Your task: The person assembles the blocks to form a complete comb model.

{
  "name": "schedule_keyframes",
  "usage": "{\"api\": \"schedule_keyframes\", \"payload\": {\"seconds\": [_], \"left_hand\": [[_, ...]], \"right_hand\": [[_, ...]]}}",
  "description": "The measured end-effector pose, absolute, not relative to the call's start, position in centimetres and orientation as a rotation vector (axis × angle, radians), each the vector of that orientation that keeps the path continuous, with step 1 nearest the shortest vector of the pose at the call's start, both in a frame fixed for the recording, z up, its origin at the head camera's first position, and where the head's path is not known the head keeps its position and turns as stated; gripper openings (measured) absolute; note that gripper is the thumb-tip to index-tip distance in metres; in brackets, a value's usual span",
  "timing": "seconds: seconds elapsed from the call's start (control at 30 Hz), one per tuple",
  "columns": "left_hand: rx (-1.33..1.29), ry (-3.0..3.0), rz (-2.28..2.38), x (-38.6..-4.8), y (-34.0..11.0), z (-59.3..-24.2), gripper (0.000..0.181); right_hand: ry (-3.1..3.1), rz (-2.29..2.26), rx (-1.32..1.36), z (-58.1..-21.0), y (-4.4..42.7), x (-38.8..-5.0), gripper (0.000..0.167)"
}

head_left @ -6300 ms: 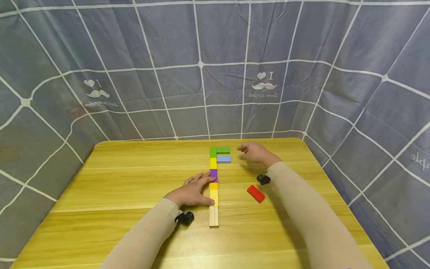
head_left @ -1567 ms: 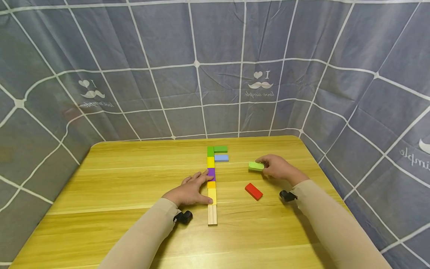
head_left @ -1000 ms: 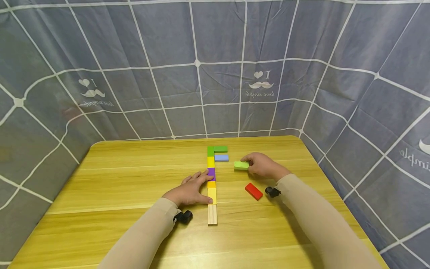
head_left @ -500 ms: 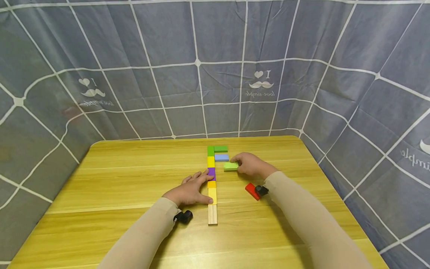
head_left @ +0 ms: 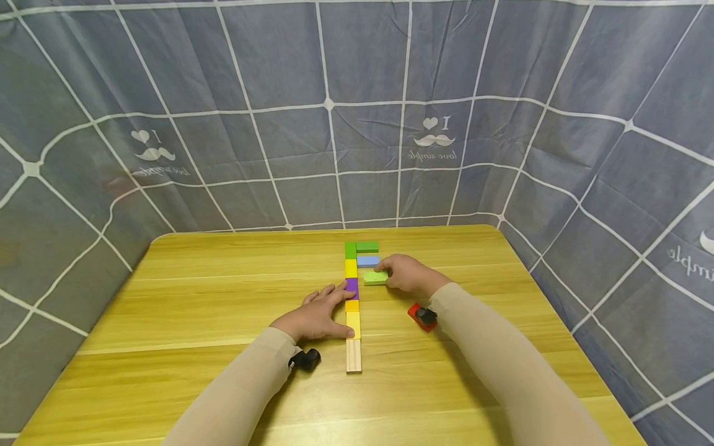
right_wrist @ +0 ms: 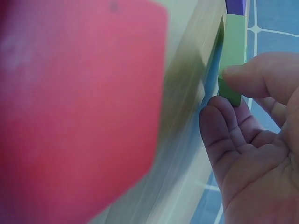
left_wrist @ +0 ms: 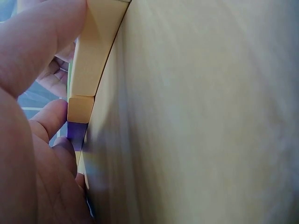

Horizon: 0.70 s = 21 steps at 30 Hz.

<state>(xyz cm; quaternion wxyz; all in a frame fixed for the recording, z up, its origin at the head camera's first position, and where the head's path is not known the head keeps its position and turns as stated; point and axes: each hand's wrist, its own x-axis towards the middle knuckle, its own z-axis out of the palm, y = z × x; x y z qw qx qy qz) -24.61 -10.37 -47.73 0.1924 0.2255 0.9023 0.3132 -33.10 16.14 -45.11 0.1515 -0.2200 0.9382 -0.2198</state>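
A column of wooden blocks runs up the table in the head view: plain wood (head_left: 354, 357), pale yellow (head_left: 354, 321), orange (head_left: 352, 306), purple (head_left: 352, 286), yellow (head_left: 351, 268) and green (head_left: 350, 250). My left hand (head_left: 313, 318) rests along its left side with spread fingers, thumb at the pale yellow block and a finger on the purple one. Between thumb and fingers, my right hand (head_left: 409, 274) pinches the right end of a light green block (head_left: 374, 279). That block lies crosswise, a small gap right of the column, just below a blue block (head_left: 366, 262).
A second green block (head_left: 367, 246) juts right from the column's top, above the blue one. Under my right wrist lies a red block (head_left: 414, 310), partly hidden by the black wrist camera (head_left: 426, 316); it looms large in the right wrist view. Grey checked cloth (head_left: 368, 142) surrounds the table's back and sides.
Empty near the blue block at first, my right hand later holds the light green block farther right, then brings it left to near the column. My left hand stays put.
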Motion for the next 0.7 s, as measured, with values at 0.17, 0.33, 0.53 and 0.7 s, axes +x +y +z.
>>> {"api": "schedule_keyframes", "payload": {"seconds": [0.17,0.33,0.53,0.7], "left_hand": [[0.633,2.532,0.88,-24.57,-10.41,-47.67,0.091],[0.638,2.533,0.878,-24.56,-10.4,-47.69,0.092],[0.635,2.536,0.866,-24.66,-10.41,-47.93,0.092],[0.627,2.539,0.868,-24.73,-10.44,-48.12,0.093]], "right_hand": [[2.69,-0.614,-0.635,-45.12,15.79,-33.26,0.049],[2.684,-0.603,-0.666,-45.18,15.5,-33.43,0.047],[2.678,-0.612,-0.672,-45.33,15.38,-33.57,0.047],[2.674,-0.622,-0.662,-45.46,15.28,-33.64,0.047]]}}
